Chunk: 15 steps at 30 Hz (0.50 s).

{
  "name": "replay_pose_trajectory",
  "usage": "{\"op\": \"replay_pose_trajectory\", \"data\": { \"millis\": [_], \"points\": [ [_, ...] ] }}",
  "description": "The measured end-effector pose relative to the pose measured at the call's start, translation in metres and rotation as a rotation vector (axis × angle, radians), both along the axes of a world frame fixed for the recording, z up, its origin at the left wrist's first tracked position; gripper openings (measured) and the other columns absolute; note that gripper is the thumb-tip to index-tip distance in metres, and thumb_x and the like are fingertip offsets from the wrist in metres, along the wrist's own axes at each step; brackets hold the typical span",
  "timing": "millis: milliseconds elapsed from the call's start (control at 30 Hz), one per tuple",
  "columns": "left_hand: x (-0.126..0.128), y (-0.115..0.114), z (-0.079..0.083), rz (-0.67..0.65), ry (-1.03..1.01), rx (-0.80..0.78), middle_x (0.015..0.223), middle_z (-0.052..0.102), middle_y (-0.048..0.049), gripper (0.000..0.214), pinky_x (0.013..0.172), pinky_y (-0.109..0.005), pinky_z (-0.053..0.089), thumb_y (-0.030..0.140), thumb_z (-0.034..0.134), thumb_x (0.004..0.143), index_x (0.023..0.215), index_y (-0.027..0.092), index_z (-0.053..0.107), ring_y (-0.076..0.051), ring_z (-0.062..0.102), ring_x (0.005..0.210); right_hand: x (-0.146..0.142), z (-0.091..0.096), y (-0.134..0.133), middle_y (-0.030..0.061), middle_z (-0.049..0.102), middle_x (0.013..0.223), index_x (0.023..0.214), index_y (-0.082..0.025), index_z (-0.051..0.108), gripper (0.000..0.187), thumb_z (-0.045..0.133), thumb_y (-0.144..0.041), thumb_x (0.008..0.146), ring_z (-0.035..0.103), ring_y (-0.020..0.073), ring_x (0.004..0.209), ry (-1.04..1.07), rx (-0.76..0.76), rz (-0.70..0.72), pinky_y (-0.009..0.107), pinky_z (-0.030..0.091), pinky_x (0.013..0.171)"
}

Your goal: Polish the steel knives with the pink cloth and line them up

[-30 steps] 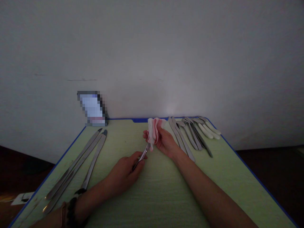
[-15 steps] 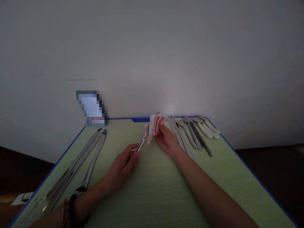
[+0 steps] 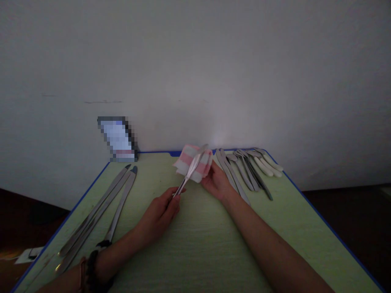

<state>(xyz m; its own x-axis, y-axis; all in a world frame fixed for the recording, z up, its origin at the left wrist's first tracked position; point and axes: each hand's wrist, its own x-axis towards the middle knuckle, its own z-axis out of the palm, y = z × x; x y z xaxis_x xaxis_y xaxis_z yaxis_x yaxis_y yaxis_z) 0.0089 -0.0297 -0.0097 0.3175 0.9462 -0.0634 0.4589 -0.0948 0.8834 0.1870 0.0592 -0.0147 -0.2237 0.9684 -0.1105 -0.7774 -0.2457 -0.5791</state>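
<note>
The left hand (image 3: pixel 161 209) pinches the handle end of a knife (image 3: pixel 193 167) between thumb and fingertips, with the rest of the fingers curled in. The knife slants up and away from it, held clear of the desk (image 3: pixel 198 244). Its blade lies across a pink-and-white cloth (image 3: pixel 183 162). The right hand (image 3: pixel 218 183) holds that cloth from beneath and behind, fingers closed on it, so the cloth is spread under the blade rather than folded over it.

The work looks like wiping the blade, caught with the blade bare on top. Another stroke would call for a firm hold on the handle and the cloth closed around the steel.

Just right of the right hand lies a row of cutlery (image 3: pixel 247 167), some pieces white-handled. Three long knives (image 3: pixel 104 207) lie well apart at the desk's left edge.
</note>
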Motion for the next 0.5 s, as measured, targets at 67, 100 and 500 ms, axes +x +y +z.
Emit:
{"op": "replay_pose_trajectory", "data": {
  "millis": [67,100,500],
  "points": [
    [0.0,0.0006,0.0012,-0.017,0.041,-0.003,0.057,0.039,0.0076,0.044,0.047,-0.022,0.029,0.04,0.033,0.095,0.123,0.012,0.049,-0.012,0.038,0.05,0.0003,0.0009,-0.0014,-0.003,0.07,0.081,0.086,-0.021,0.065,0.009,0.06,-0.028,0.085,0.062,0.0103,0.073,0.002,0.009,0.031,0.021,0.051,0.071],
    [-0.0002,0.0008,0.0017,-0.031,0.066,0.004,0.057,0.04,0.0072,0.043,0.048,-0.022,0.03,0.04,0.032,0.095,0.123,0.012,0.05,-0.012,0.039,0.05,0.0003,0.0012,-0.0021,-0.0027,0.069,0.079,0.086,-0.02,0.066,0.01,0.06,-0.028,0.085,0.061,0.0097,0.071,-0.002,0.01,0.044,0.02,0.051,0.071],
    [-0.0007,0.0001,0.006,-0.127,0.215,0.099,0.064,0.055,0.0033,0.036,0.055,-0.023,0.036,0.034,0.034,0.095,0.115,0.014,0.056,-0.013,0.049,0.055,-0.0027,-0.0008,-0.0046,-0.0027,0.065,0.067,0.078,-0.015,0.066,0.016,0.074,-0.027,0.072,0.055,0.0072,0.057,-0.105,0.039,-0.004,0.018,0.047,0.057]
  ]
}}
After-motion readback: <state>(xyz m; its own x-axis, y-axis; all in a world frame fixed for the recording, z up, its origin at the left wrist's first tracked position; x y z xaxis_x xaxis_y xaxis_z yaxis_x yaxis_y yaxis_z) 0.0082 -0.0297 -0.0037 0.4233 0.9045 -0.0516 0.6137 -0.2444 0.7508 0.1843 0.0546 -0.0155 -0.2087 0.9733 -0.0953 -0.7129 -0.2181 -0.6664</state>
